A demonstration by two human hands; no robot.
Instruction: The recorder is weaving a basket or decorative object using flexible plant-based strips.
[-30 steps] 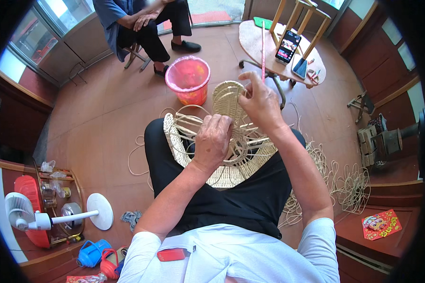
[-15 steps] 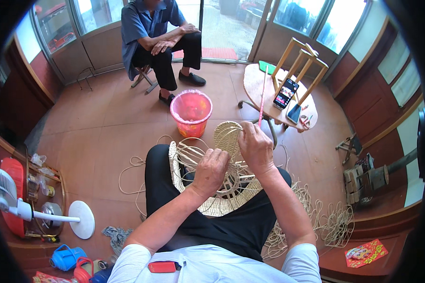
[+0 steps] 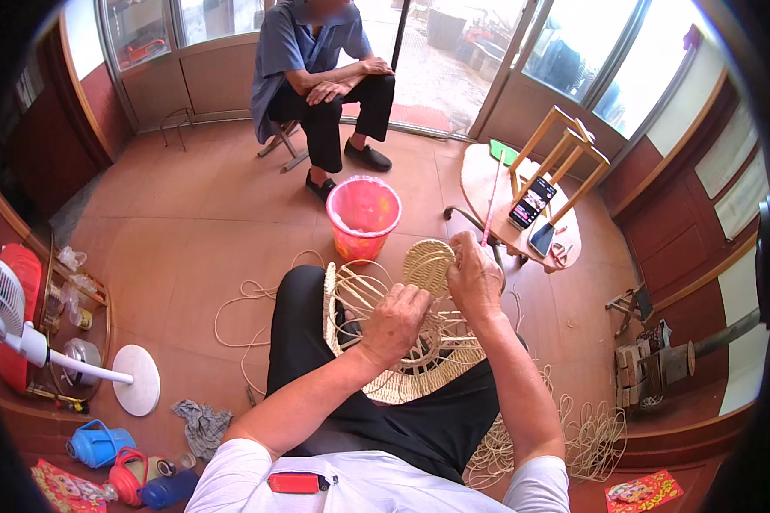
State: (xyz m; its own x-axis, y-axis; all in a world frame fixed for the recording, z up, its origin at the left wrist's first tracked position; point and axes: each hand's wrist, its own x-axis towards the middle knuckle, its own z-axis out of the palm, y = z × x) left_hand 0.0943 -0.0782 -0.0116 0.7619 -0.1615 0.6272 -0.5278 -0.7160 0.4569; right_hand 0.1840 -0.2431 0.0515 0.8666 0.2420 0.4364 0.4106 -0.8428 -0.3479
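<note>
A woven straw piece lies across my lap, with a curved braided band [image 3: 415,389] between my knees and loose cords running over an open ring at its middle. Its oval woven panel [image 3: 428,263] stands up at the far side. My right hand [image 3: 476,278] is closed at that panel's right edge, thumb and fingers pinched together. My left hand [image 3: 395,323] is curled just below and left of the panel, fingers bent over the straw cords; the fingertips are hidden. A coil of loose straw cord [image 3: 590,436] lies on the floor by my right leg.
Beyond my knees stands a pink bucket [image 3: 364,218]; a person [image 3: 316,77] sits behind it. At right, a small table [image 3: 479,175] bears a wooden frame, two phones and scissors. A white fan [image 3: 137,380] and jugs [image 3: 103,443] stand at left.
The whole scene has shifted slightly right and down as the view turned. My hands stay at the woven panel, which now looks rounder and more tilted.
</note>
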